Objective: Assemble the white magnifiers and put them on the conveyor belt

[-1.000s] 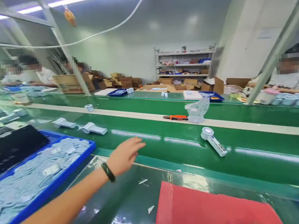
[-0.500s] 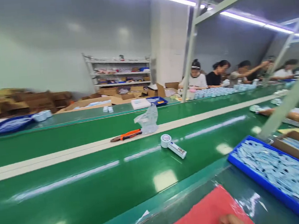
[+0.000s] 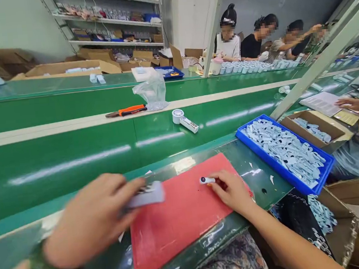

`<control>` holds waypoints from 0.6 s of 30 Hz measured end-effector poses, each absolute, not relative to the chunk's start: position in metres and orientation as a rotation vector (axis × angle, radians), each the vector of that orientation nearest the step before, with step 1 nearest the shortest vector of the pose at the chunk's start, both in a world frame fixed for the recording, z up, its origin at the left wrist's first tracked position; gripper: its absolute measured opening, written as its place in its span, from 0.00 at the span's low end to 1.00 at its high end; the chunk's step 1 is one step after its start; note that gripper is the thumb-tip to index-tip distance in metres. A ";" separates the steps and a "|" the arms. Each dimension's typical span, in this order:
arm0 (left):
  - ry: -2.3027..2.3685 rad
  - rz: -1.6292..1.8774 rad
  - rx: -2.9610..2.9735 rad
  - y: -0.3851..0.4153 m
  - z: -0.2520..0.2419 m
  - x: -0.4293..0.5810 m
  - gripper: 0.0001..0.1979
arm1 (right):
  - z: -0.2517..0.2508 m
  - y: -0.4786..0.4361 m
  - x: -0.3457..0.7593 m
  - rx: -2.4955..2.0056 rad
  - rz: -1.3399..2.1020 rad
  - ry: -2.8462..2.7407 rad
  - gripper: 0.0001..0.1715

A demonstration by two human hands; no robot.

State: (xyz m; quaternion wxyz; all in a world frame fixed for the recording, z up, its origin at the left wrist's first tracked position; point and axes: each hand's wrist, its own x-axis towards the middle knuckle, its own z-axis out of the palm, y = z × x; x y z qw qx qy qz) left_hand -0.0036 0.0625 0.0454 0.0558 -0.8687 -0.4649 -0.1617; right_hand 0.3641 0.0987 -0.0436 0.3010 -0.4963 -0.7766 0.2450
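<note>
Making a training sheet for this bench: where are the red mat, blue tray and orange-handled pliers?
Red mat (image 3: 175, 223), head view, bare middle of the mat.
Blue tray (image 3: 273, 164), head view, near rim.
Orange-handled pliers (image 3: 128, 110), head view, orange handle.

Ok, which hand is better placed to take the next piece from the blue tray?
Probably the right hand: it is nearest the blue tray, though it pinches a small white tool. The left hand is farther off, holding a pale blue piece.
</note>
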 end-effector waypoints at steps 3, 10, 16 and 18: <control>-1.279 -0.236 -2.644 0.050 0.041 0.078 0.14 | -0.045 0.100 0.367 -1.314 0.710 -1.977 0.11; -1.463 -0.172 -2.834 0.056 0.021 0.108 0.13 | -0.032 0.097 0.370 -1.223 0.774 -1.925 0.10; -1.479 -0.531 -2.890 0.053 0.009 0.102 0.15 | 0.003 0.079 0.351 -1.025 0.717 -2.108 0.09; -1.436 -0.755 -2.896 0.051 0.013 0.104 0.16 | 0.009 0.075 0.345 -0.957 0.713 -2.127 0.08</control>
